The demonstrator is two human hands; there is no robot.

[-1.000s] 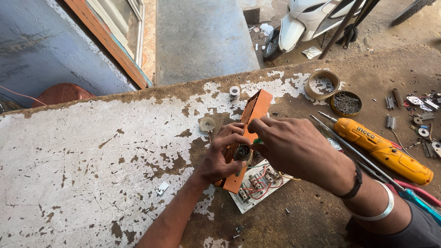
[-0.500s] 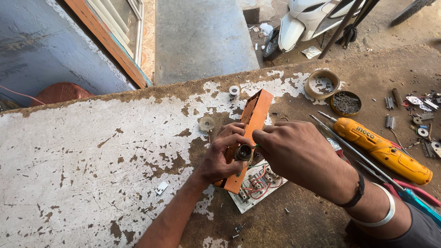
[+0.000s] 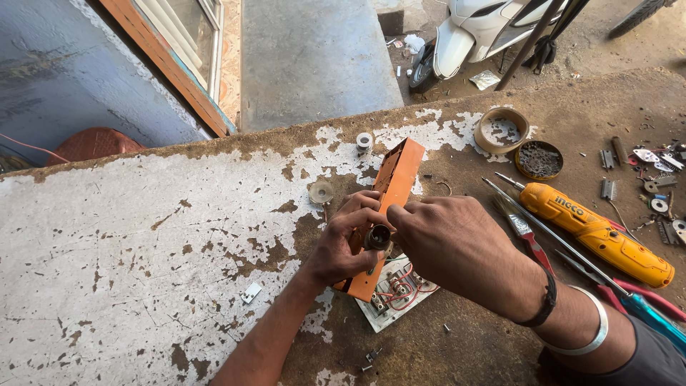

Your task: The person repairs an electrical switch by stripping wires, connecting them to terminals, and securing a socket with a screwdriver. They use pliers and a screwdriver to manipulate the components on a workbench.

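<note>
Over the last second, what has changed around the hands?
Little: the right hand has shifted slightly at the small dark round fitting, and the left hand still grips the long orange plastic box. The yellow electric screwdriver stayed put.

Left of the fingers the flaking white table lies open save a small metal plate, while right of them a yellow power screwdriver, red-handled pliers and scattered metal parts crowd the way.
</note>
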